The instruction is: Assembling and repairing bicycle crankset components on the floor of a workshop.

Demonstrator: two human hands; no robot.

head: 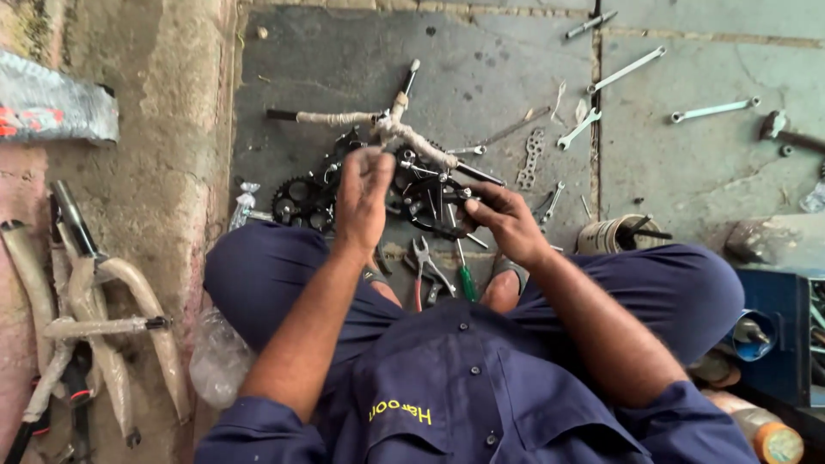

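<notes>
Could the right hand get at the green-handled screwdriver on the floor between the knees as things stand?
Probably not at once: the right hand grips the black sprocket. The green-handled screwdriver lies uncovered just below it.

wrapped grey package with red print | far left, on concrete ledge | small clear packet | by left knee
</notes>
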